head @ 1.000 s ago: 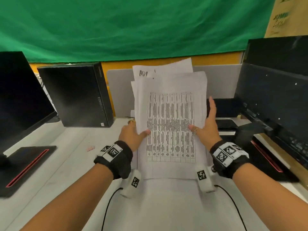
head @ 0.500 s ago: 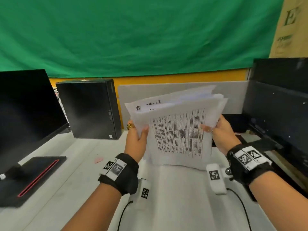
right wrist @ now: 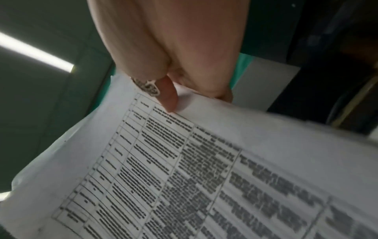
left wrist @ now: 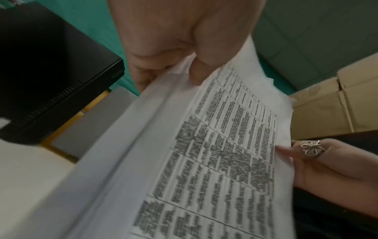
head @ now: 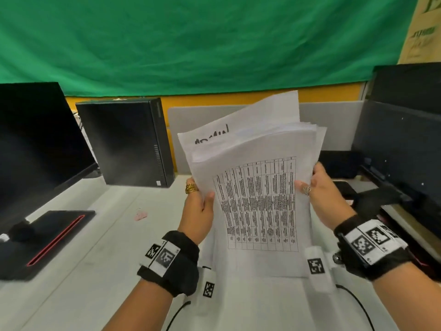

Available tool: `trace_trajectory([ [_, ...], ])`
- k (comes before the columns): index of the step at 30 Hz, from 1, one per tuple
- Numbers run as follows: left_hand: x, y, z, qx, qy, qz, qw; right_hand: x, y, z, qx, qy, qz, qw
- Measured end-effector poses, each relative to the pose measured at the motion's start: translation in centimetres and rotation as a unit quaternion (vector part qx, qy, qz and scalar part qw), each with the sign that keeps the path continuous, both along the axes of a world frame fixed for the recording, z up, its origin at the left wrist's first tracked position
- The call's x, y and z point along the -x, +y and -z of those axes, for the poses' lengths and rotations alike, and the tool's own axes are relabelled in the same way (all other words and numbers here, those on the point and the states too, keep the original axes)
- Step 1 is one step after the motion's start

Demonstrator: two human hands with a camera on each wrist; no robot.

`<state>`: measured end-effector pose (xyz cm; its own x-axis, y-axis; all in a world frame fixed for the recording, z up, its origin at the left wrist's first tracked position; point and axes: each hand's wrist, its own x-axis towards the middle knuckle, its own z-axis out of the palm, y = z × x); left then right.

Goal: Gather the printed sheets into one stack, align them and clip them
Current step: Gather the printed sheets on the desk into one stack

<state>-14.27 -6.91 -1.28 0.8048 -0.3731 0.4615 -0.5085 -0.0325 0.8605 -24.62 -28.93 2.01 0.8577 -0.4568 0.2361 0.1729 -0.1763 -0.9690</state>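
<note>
My left hand (head: 199, 211) and right hand (head: 325, 201) grasp an uneven stack of printed sheets (head: 257, 199), its bottom edge on the surface (head: 95, 271).

A green cloth backdrop (head: 202, 39) hung across the back wall, above a yellow strip (head: 334, 93); a grey divider panel (head: 334, 125) stood at the far edge of the pale tabletop (head: 83, 271); a black computer tower (head: 124, 142) stood upright beside a dark monitor (head: 35, 144) on the left; cardboard boxes (left wrist: 331, 100) sat to the right; a ceiling light strip (right wrist: 34, 51) glowed overhead.
</note>
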Motion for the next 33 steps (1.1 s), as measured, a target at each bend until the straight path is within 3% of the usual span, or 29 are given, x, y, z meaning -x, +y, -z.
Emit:
trace_trajectory([
  [7, -1.5, -0.7, -2.8, 0.029, -0.104, -0.064, 0.992, -1.0, 0.7, -2.1, 0.036, -0.085, -0.018, 0.996],
  [11, -3.3, -2.2, -4.1, 0.055, -0.129, -0.126, 0.982, -3.9, 1.1, -2.5, 0.092, -0.102, 0.027, 0.990],
  [15, -5.2, -3.0, -4.8, 0.043, -0.110, -0.136, 0.984, -5.7, 1.1, -1.4, 0.066, -0.107, 0.024, 0.992],
  [20, -5.9, -3.0, -6.5, -0.005, -0.058, -0.128, 0.990, -6.4, 0.0, -4.2, 0.054, -0.072, 0.028, 0.995],
  [27, -6.4, -1.6, -13.0, -0.015, -0.029, -0.103, 0.994, -7.8, 0.2, -11.3, 0.000, -0.025, -0.003, 1.000],
  [31, -6.9, 0.6, -12.5, -0.009, 0.007, -0.070, 0.997, -7.7, 1.4, -10.7, -0.057, 0.055, -0.035, 0.996],
  [33, -6.6, 1.2, -11.0, -0.034, 0.038, -0.058, 0.997, -7.5, 2.3, -8.6, -0.075, 0.103, -0.006, 0.992],
])
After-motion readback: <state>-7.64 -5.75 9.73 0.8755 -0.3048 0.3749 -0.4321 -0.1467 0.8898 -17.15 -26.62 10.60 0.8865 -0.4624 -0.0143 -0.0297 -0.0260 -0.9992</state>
